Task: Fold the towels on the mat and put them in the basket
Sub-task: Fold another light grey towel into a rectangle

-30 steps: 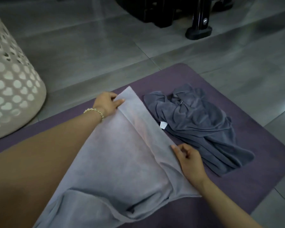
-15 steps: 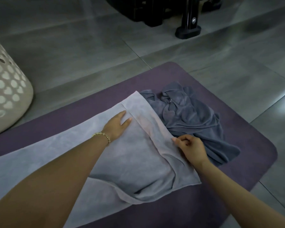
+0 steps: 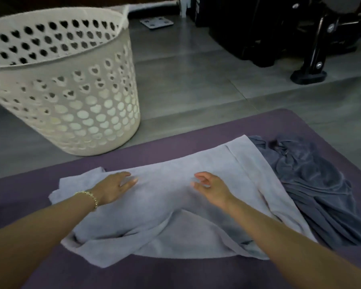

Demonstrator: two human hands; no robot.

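So: left hand (image 3: 110, 187) flat, fingers spread, palm down on light grey towel (image 3: 175, 205), beaded bracelet (image 3: 90, 197) at the wrist. Right hand (image 3: 211, 187) loosely open, fingers curled a bit, gripping nothing, hovering at or just brushing the same towel, hard to tell which. Towel half folded, rumpled at its near edge, spread under both hands on purple mat (image 3: 217, 274). Dark grey towel (image 3: 312, 184) crumpled just right of the light one, edges touching. White basket (image 3: 71, 101) with heart-shaped holes beyond the towel's left end, off the mat on grey tile floor (image 3: 196, 84). Black stand (image 3: 312, 59) far right, well apart.
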